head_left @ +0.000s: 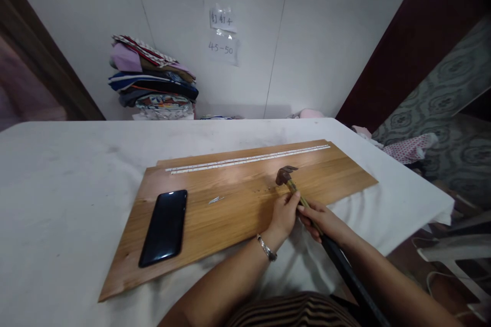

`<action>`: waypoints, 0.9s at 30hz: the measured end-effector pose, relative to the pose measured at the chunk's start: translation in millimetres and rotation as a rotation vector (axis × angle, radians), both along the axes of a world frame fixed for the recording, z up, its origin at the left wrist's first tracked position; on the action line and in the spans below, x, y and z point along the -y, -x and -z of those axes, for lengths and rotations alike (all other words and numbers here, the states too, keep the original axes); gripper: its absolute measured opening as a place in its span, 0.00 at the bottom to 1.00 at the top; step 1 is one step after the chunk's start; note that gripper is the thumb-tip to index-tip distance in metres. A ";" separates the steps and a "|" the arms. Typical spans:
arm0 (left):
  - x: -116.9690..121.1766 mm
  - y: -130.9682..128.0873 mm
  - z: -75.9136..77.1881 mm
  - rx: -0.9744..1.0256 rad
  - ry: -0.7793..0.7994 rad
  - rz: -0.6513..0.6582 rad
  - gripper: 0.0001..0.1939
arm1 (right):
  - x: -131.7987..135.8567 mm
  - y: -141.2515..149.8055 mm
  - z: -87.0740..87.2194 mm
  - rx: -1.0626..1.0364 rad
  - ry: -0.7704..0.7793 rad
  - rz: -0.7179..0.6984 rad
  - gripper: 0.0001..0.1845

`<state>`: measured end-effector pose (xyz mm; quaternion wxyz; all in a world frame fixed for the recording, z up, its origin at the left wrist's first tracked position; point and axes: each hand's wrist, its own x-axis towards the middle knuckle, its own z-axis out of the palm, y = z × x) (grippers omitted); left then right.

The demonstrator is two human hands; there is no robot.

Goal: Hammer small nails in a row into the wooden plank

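A claw hammer (284, 176) with a rusty head and a long handle, black toward its end, slants over the right half of a wooden board (230, 214). My left hand (284, 213), with a silver bracelet at the wrist, is closed on the handle just below the head, thumb along it. Lower down, my right hand (322, 218) wraps round the same handle. A few loose nails (216, 200) lie on the board left of my hands. Small dark specks, too small to make out, run in a line near the hammer head.
A black phone (164, 230) lies on the board's left part. Two white measuring strips (249, 159) run along its far edge. The board rests on a white-covered table (69, 204). Folded cloths (153, 79) are stacked behind, and a white plastic chair (456, 250) stands at the right.
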<state>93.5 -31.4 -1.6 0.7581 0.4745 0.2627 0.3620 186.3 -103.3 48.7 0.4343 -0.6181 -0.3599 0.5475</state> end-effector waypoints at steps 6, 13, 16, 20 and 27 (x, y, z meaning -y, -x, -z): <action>-0.2 -0.4 1.7 -0.010 0.018 -0.003 0.22 | -2.2 -1.4 2.1 0.011 0.024 -0.011 0.23; 0.1 0.2 0.0 -0.011 -0.012 -0.004 0.22 | -0.9 0.5 -0.2 0.014 -0.003 -0.003 0.23; -0.3 0.8 1.0 -0.021 -0.012 -0.023 0.22 | -2.0 0.4 1.1 0.025 0.013 -0.006 0.22; -0.2 0.3 1.9 -0.031 -0.015 -0.027 0.22 | -1.5 1.0 0.6 0.005 0.020 0.007 0.23; -0.3 1.3 -0.6 -0.027 0.003 -0.017 0.22 | -2.0 3.3 -4.3 0.013 0.009 -0.002 0.24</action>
